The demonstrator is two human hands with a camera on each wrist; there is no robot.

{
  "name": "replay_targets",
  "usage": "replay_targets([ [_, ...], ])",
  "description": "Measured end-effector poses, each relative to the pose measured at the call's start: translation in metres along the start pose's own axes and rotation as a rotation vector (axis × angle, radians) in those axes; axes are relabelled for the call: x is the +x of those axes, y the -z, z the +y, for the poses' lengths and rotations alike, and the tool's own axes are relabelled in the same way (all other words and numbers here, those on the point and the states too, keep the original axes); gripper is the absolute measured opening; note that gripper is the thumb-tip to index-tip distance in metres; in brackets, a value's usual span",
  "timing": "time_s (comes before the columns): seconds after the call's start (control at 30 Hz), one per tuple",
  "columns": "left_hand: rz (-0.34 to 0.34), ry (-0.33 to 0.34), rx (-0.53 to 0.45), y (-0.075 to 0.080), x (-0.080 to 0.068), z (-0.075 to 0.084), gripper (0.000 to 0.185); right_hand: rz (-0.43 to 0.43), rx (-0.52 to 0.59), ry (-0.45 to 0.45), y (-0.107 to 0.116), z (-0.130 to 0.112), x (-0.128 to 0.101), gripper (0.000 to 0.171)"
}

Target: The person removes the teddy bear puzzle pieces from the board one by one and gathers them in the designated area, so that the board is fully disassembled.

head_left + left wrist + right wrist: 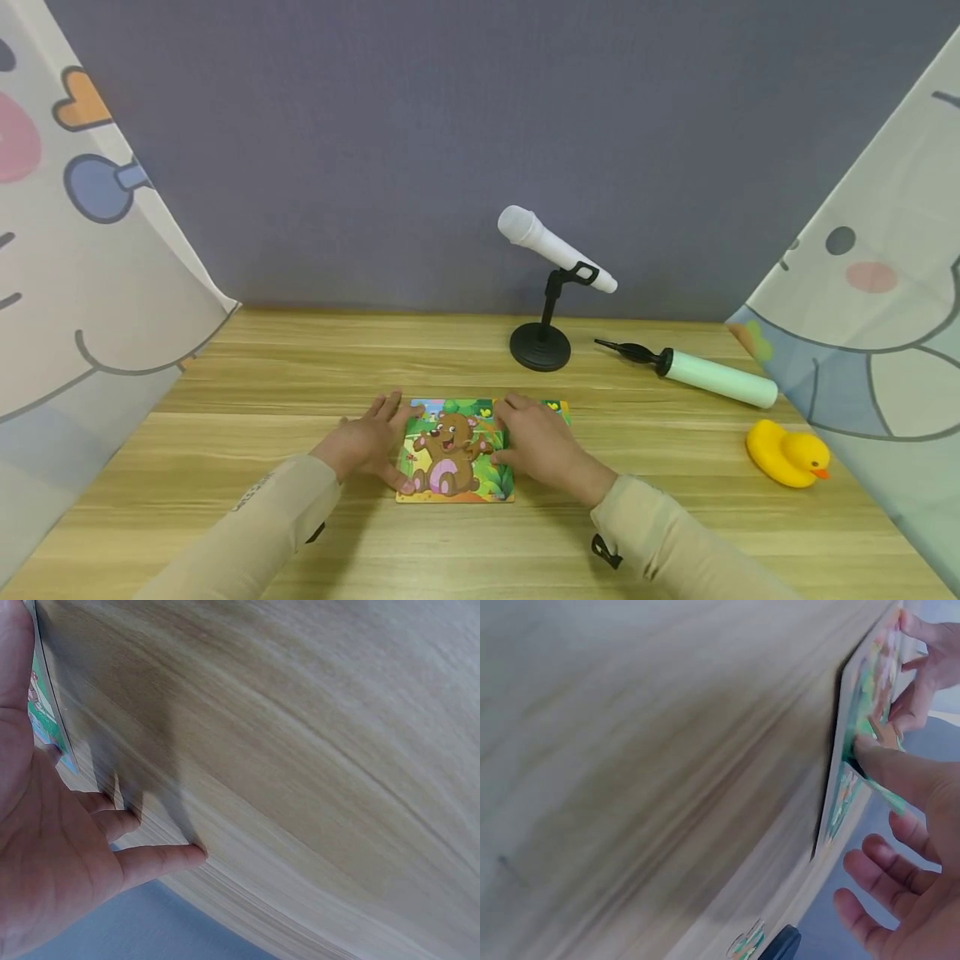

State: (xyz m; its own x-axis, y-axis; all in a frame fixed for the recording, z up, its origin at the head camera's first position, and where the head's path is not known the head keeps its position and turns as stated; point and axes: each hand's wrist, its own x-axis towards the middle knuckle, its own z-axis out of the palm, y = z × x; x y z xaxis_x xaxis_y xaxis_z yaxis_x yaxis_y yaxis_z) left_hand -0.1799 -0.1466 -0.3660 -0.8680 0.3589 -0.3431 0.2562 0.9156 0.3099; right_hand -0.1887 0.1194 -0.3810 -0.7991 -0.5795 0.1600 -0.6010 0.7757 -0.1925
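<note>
The bear jigsaw puzzle [456, 450] is laid flat near the worktop's [300, 375] front edge, centred. It is flanked by both hands: the left hand [371, 442] is spread flat at its left edge, and the right hand [536, 442] is pressed on its right side, fingers relaxed (thumb on the picture). Toward the back edge, a white microphone [555, 248] is held on its stand [542, 342]; at the right edge are seen a hand pump [701, 372] and a rubber duck [787, 454].

Table [300, 375]: light wood grain, running up to the wall.
Wall [375, 150]: plain grey-blue.
Microphone [555, 247]: white, tilted on a black stand [542, 342] with a round base.
Hand pump [697, 373]: pale green barrel, black nozzle, lying right of the stand.
Rubber duck [787, 454]: yellow, near the pump.
Curtains [90, 275]: cartoon print, at both sides.
</note>
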Motion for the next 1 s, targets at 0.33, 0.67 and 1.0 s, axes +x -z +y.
replay_targets([
  [0.33,-0.006,-0.003,-0.002,0.0,0.0,-0.001,0.116,-0.053,0.103,0.044,0.003,-0.003,0.002,0.019],
  [0.67,-0.002,-0.003,0.0,0.0,0.0,-0.001,0.117,-0.117,0.28,-0.04,0.004,0.007,0.006,0.014],
  [1.0,0.001,0.007,-0.006,-0.002,0.0,-0.001,0.116,-0.13,0.227,-0.15,0.006,0.018,0.002,0.046],
])
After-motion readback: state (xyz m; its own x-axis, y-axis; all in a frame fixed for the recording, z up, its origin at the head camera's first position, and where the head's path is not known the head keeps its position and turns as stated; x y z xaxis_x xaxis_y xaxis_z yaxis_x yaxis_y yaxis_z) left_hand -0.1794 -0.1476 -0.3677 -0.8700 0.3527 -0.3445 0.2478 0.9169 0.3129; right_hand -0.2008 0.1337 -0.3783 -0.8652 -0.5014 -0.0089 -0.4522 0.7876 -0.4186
